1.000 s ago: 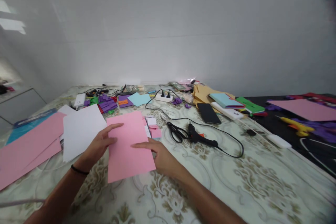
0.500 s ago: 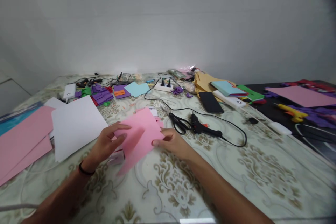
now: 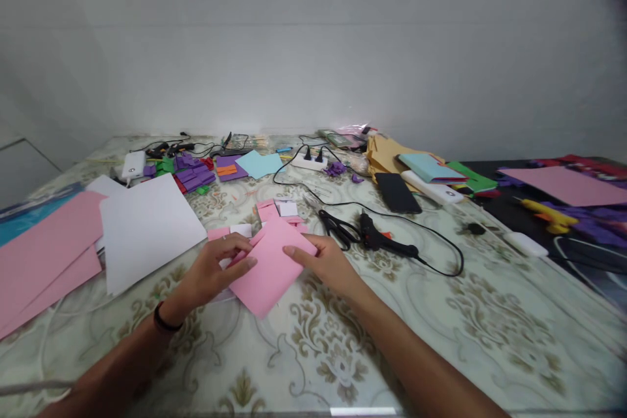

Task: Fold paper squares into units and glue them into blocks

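Observation:
A pink sheet of paper point(image 3: 274, 268) is held tilted above the table between both hands. My left hand point(image 3: 220, 266) pinches its left edge, thumb on the near face. My right hand point(image 3: 326, 261) grips the right edge, its thumb lying on the front and the other fingers behind. Just beyond the sheet lie small cut pink pieces point(image 3: 267, 209) and white pieces point(image 3: 288, 209), partly covered by it. To the right of my right hand are black scissors point(image 3: 340, 228) and a black glue gun point(image 3: 386, 236).
On the left lie white sheets point(image 3: 149, 232) and large pink sheets point(image 3: 49, 255). Purple strips point(image 3: 194, 176) and a power strip point(image 3: 310, 162) sit farther back. A dark phone point(image 3: 398, 192), yellow envelopes point(image 3: 385, 155) and a yellow glue gun point(image 3: 548, 212) are on the right. The cord loops across the tablecloth point(image 3: 382, 353).
The pink sheet has turned and now looks smaller, its lower flap no longer hanging out at the left. More small cut pieces behind it show. The view has shifted slightly.

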Demonstrator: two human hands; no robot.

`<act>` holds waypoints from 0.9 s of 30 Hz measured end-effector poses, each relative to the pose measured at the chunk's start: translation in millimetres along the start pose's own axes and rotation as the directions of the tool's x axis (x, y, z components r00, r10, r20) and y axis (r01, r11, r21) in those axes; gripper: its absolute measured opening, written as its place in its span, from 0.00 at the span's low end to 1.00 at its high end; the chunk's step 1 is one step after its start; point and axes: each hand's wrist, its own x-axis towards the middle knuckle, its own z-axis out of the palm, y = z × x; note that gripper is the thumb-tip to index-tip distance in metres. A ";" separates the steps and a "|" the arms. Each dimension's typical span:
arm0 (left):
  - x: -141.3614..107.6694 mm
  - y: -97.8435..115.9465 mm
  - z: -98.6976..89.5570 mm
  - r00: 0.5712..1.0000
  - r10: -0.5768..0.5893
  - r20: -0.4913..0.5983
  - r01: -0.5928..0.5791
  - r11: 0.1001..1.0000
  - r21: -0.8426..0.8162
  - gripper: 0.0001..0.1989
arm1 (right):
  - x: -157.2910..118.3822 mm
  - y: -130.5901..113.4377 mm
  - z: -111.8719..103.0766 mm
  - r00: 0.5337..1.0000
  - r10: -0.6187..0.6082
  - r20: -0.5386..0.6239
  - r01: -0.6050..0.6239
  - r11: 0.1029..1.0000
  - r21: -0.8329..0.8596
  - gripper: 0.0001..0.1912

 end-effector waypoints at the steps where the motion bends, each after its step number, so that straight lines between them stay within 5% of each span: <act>1: -0.2 -0.8 1.3 1.000 -0.012 0.006 0.012 1.000 0.010 0.14 | -0.8 -1.3 0.3 1.000 -0.003 0.011 0.003 1.000 -0.019 0.25; 12: -5.9 0.9 12.4 0.997 -0.081 0.018 0.080 0.995 0.062 0.14 | -4.8 -6.8 3.6 0.985 -0.091 0.144 0.111 0.984 -0.137 0.21; 24: -8.8 1.0 17.1 0.991 -0.127 0.029 0.129 0.990 -0.060 0.09 | -5.6 -7.3 4.0 0.990 -0.100 0.096 0.112 0.986 -0.126 0.16; 27: -9.9 -0.2 19.2 0.989 -0.138 0.052 0.145 0.978 -0.152 0.21 | -5.3 -7.7 3.8 0.990 -0.095 0.102 0.106 0.989 -0.104 0.14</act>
